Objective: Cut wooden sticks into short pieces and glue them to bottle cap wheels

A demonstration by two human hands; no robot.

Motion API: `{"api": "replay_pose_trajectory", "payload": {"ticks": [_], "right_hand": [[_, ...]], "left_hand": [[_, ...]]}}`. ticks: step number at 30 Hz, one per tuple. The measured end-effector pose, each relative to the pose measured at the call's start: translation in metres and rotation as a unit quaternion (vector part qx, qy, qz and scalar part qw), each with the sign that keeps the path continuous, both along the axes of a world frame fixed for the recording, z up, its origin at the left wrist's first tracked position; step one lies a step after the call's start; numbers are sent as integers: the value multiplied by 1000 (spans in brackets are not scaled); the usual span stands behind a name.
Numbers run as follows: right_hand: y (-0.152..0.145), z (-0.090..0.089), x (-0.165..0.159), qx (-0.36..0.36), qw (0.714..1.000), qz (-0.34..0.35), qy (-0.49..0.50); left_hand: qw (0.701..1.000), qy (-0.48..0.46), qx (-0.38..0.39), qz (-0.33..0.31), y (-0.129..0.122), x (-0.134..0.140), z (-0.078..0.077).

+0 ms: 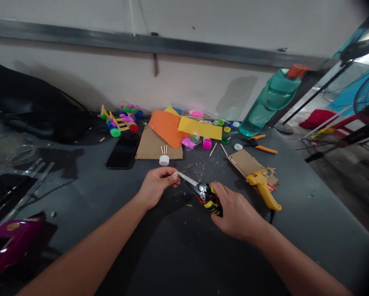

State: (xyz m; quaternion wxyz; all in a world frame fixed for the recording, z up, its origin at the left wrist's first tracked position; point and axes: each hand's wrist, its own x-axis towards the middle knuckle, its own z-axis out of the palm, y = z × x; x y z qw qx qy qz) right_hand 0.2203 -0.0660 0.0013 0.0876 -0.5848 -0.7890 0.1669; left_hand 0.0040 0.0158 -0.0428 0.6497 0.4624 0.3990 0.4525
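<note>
My right hand [236, 211] is closed around the black and yellow handles of a pair of shears [200, 188]. The blades point up and left, with their tips at the fingers of my left hand [156, 185]. That hand pinches a small pale wooden stick [176, 174], mostly covered by the fingers. Just beyond it stands a white bottle cap [164, 160], with several short stick pieces [164, 149] lying on brown cardboard [146, 144]. Tiny pale scraps are scattered around the blades.
A black phone [122, 152] and a colourful toy model [119, 121] lie at the back left. Orange paper [166, 125] and yellow paper [199, 128] lie mid-table. Rightward are a yellow glue gun [263, 187], orange-handled pliers [266, 149] and a teal bottle [266, 105].
</note>
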Motion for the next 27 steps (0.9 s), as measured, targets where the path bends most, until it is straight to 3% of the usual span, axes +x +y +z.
{"api": "replay_pose_trajectory", "payload": {"ticks": [17,27], "right_hand": [[3,-9,0,3,999,-27,31],[1,-4,-1,7,1000,-15,-1]], "left_hand": [[998,-56,-29,-22,-2,3,10],[998,-51,-37,-5,1,2,4]]}}
